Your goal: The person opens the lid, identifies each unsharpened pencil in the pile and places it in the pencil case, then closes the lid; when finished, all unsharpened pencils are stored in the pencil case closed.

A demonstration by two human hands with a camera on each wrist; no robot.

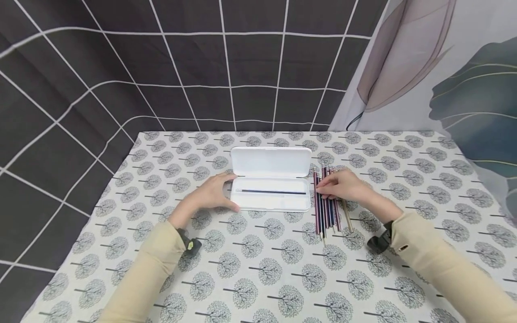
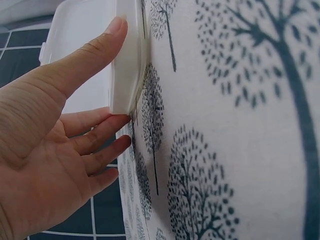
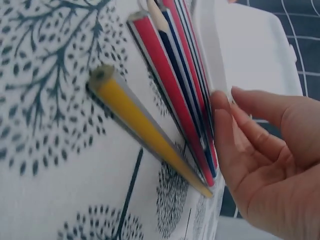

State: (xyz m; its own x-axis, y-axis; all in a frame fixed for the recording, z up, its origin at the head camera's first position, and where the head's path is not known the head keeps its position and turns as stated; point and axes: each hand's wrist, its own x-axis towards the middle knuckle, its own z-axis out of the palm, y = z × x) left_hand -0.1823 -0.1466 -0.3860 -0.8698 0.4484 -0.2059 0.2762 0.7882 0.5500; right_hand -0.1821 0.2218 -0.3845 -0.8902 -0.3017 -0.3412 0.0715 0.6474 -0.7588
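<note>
A white pencil case [image 1: 271, 208] lies with its lid [image 1: 271, 162] raised at the back. Inside its tray rests one dark blue pencil [image 1: 274, 192], lengthwise. My left hand [image 1: 212, 192] spans the case's left end, thumb at the front corner and fingers by the back; in the left wrist view the thumb and fingertips touch its wall. Just right of the case lies a row of red-striped and dark blue pencils [image 1: 326, 220]. Over them is my right hand [image 1: 343, 185], fingers bent and thumb near the index finger, with no pencil visible between them in the right wrist view.
A yellow pencil [image 3: 145, 127] lies slanted at the right side of the row. The tree-print tablecloth [image 1: 242, 251] covers the table. Behind stands a dark curtain with a white grid [image 1: 254, 67], and a leaf-patterned curtain [image 1: 420, 89] hangs at the right.
</note>
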